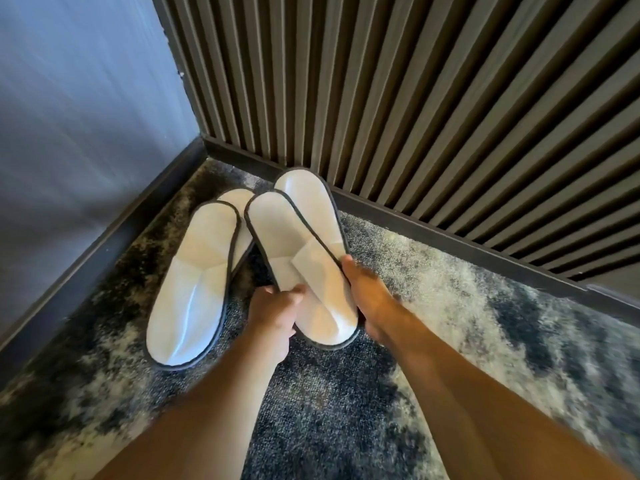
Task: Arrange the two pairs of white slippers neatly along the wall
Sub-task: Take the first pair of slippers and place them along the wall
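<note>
Two pairs of white slippers with dark edging are in the corner of the room. One pair (194, 278) lies stacked on the carpet at the left, heels toward the corner. The other pair (294, 237) is stacked and held just above the carpet, one slipper overlapping the other. My left hand (273, 317) grips this pair at its toe end from the left. My right hand (363, 292) holds the same pair along its right edge. The held pair's heel end reaches close to the slatted wall's skirting.
A dark slatted wall (415, 98) runs along the right with a dark skirting board (450, 240). A plain grey wall (76, 98) with its own skirting closes the left. The floor is mottled grey and dark carpet (433, 306).
</note>
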